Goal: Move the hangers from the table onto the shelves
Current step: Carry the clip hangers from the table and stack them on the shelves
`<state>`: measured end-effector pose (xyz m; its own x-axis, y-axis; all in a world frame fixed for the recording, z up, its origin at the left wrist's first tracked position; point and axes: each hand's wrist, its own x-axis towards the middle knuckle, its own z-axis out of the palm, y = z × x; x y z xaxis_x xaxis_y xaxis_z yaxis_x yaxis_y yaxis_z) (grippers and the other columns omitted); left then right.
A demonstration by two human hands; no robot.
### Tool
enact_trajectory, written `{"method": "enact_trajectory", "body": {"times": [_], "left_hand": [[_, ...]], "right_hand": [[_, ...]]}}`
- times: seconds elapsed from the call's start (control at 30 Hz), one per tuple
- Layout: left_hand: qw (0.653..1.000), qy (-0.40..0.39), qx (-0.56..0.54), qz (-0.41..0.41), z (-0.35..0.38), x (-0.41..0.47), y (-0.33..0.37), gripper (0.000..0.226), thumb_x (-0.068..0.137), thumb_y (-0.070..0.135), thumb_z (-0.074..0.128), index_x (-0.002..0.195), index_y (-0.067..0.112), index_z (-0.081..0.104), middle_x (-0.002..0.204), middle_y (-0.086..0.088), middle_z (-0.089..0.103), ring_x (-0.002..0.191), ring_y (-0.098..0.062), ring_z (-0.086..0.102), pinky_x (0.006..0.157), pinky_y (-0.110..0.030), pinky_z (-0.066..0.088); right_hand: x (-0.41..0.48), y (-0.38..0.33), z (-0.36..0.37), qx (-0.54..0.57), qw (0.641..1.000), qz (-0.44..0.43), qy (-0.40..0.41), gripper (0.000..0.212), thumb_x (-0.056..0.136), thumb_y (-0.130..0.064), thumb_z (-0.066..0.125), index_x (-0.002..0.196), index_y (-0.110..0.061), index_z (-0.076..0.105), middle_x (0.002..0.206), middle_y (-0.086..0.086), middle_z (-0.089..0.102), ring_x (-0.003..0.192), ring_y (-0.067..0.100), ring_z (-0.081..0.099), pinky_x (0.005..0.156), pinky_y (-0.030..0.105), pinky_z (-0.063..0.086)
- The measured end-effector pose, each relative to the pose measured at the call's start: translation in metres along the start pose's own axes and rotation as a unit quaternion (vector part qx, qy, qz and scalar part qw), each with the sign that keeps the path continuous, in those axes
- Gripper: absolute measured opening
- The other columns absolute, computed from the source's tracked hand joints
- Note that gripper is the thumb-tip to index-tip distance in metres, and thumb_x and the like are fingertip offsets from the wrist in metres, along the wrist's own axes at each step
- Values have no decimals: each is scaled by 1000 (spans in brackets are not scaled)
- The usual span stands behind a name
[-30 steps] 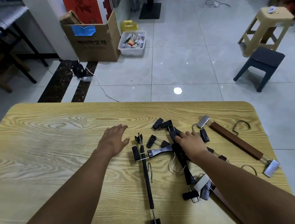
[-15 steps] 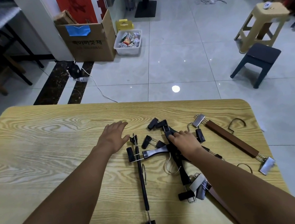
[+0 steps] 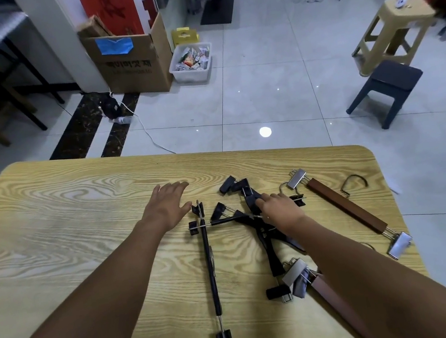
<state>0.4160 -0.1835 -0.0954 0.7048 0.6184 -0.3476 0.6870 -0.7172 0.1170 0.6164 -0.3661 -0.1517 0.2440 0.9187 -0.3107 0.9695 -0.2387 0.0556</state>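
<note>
The hangers [image 3: 264,237] lie tangled on the worktop [image 3: 65,219]. Your right hand [image 3: 277,209] covers them, grip unclear; left hand [image 3: 168,205], at 9 o'clock, lies flat and spread. Lifting one may drag its neighbours off by hooked clips.

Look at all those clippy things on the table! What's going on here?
A person is gathering clip hangers off a wooden table. The right hand is on the tangled black hangers, fingers curled onto one. The left hand is spread open beside a long black hanger. A brown wooden hanger lies further right, untouched. Nothing is lifted yet.
</note>
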Motion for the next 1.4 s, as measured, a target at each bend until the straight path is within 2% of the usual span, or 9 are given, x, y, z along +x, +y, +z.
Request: {"method": "enact_trajectory", "body": {"times": [0.23,0.3,0.4,0.43,0.53,0.63,0.73,1.1,1.4], "left_hand": [[1000,-4,2,-6,-2,0,-2,57,99,37,38,150,23,17,157,-1,23,146,-19,15,121,-37,0],[1000,-2,0,-4,-3,0,0,57,99,37,38,150,22,18,157,-2,23,147,-19,14,121,-37,0],[1000,3,4,-2,-8,-1,3,56,99,37,38,150,22,19,156,-2,24,147,-19,14,121,-37,0],[1000,4,5,-2,-10,-2,4,56,99,37,38,149,22,19,156,-2,24,147,-19,14,121,-37,0],[1000,13,3,-5,-16,-8,7,56,99,37,39,149,23,19,156,-1,24,147,-19,14,122,-37,-1],[1000,24,4,-10,-25,-14,11,56,99,36,40,149,23,20,155,0,26,146,-18,15,121,-37,-1],[999,36,1,-14,-35,-23,20,55,99,37,40,149,23,20,155,0,27,146,-18,16,122,-37,0],[995,69,-48,-50,-3,-60,73,60,97,38,44,148,15,22,151,-6,34,138,-25,31,116,-33,22],[994,-55,60,69,45,-71,67,60,97,35,45,149,19,20,156,-2,24,144,-19,19,121,-34,8]], "right_hand": [[-7,2,0,0,999,-1,32,38,95,-9,49,132,-7,41,131,13,46,117,34,48,100,44,36],[-11,0,-3,1,998,-3,65,30,96,-19,50,122,-4,49,119,15,53,108,35,53,96,48,38],[-14,0,-13,-9,994,17,107,33,77,-35,74,91,-7,63,86,10,64,78,31,63,73,44,50],[-15,0,-18,-10,994,26,106,32,76,-36,74,89,-8,63,84,8,65,77,30,63,73,43,50],[-19,2,-32,-3,991,38,129,26,88,-31,60,102,-9,59,98,8,65,95,29,61,87,43,42],[-22,8,-49,0,985,83,154,26,85,-34,62,99,-12,61,96,4,67,94,26,62,85,39,42],[-24,16,-66,61,979,114,157,33,91,-37,55,110,-11,57,108,5,63,106,27,57,92,40,37],[-40,33,-93,125,956,183,194,28,92,-37,57,106,-13,58,103,4,63,102,25,57,89,38,37],[-58,37,-76,120,958,181,189,30,92,-37,56,109,-12,57,105,4,62,103,26,55,89,39,36]]}}
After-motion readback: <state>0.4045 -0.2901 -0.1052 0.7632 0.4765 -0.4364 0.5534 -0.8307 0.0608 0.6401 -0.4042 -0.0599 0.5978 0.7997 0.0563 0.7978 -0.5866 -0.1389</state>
